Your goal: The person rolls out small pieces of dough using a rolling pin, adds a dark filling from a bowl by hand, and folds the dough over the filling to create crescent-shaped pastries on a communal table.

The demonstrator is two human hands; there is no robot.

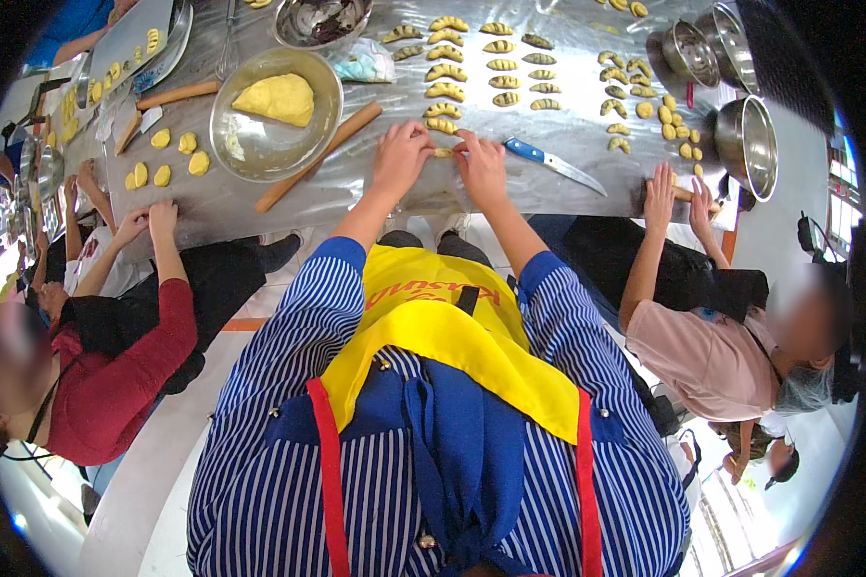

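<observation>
My left hand and my right hand meet near the table's front edge. Between them lies a small rolled piece of yellow dough, its two ends pinched by my fingertips. Just beyond it, a column of crescent-shaped dough pieces with dark stripes runs away from me. Right of my right hand rests a knife with a blue handle, blade angled toward the front edge. To the left of my left hand, a wooden rolling pin leans partly under a steel bowl that holds a large lump of yellow dough.
More striped crescents stand in columns to the right. Dough balls lie at left. Steel bowls line the right end. On the right, a co-worker's hands press a rolling pin; another co-worker's hands rest at the left edge.
</observation>
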